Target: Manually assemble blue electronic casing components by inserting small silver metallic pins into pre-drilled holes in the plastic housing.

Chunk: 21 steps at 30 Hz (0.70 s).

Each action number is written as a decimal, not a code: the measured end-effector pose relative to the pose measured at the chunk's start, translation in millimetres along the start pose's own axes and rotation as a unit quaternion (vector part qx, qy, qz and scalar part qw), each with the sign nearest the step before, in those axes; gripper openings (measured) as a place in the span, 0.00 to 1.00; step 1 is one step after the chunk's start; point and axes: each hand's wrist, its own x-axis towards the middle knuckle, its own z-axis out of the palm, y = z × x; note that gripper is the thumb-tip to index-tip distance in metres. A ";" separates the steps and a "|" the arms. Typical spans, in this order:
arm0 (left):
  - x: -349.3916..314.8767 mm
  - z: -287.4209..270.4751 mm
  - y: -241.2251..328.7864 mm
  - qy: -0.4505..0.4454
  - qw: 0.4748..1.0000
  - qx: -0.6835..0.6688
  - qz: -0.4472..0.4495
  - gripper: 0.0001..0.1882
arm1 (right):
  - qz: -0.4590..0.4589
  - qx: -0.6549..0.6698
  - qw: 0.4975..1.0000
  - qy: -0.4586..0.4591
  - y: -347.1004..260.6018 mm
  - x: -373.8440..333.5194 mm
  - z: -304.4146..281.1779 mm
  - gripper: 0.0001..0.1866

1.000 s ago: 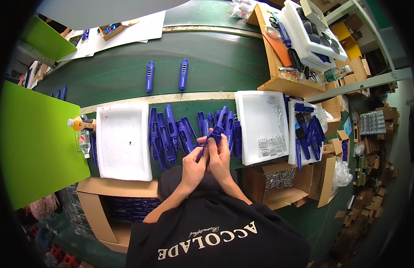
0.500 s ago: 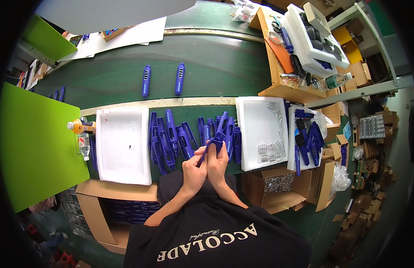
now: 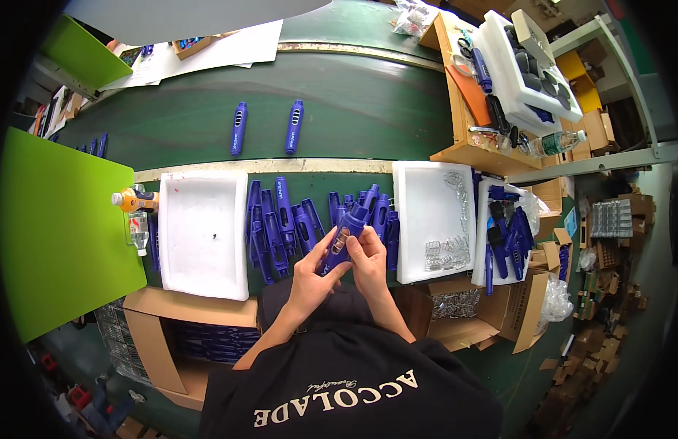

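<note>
My left hand (image 3: 310, 276) and my right hand (image 3: 371, 259) together grip one blue plastic casing (image 3: 345, 238), tilted up and to the right just above the bench edge. Behind it lies a row of several blue casing halves (image 3: 280, 219) on the green bench. A white tray (image 3: 435, 219) to the right holds clear plastic pieces (image 3: 446, 254). A second white tray (image 3: 203, 234) to the left is almost bare. Two finished blue casings (image 3: 239, 128) (image 3: 294, 126) lie farther back on the green belt.
A bright green board (image 3: 54, 234) stands at the left, with an orange-capped bottle (image 3: 133, 199) beside it. Cardboard boxes (image 3: 171, 329) of blue parts sit near my lap. A wooden shelf (image 3: 471, 110) with tools and a white foam tray (image 3: 522, 66) is at the back right.
Both hands have drawn the blue casing slightly nearer and turned it more upright; the fingers have shifted along it. Nothing else on the bench has moved.
</note>
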 end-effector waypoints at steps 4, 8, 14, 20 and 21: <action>-0.9 1.7 6.6 0.002 1.000 -0.014 -0.015 0.37 | 0.019 0.046 0.999 -0.023 3.2 -1.3 -2.4 0.11; -1.2 5.8 8.6 0.009 0.999 -0.001 -0.043 0.37 | 0.032 0.074 0.997 -0.005 7.4 -1.3 -2.9 0.11; 26.8 6.7 -44.4 0.061 0.968 0.215 0.116 0.37 | 0.033 -0.174 0.977 0.116 29.6 28.3 6.0 0.29; 59.3 -36.6 -68.7 0.002 0.918 0.363 0.158 0.29 | -0.076 -0.388 0.908 0.136 48.4 166.0 -44.2 0.20; 68.4 -50.3 -73.7 0.008 0.886 0.426 0.185 0.29 | -0.118 -0.443 0.874 0.161 53.1 196.0 -51.8 0.22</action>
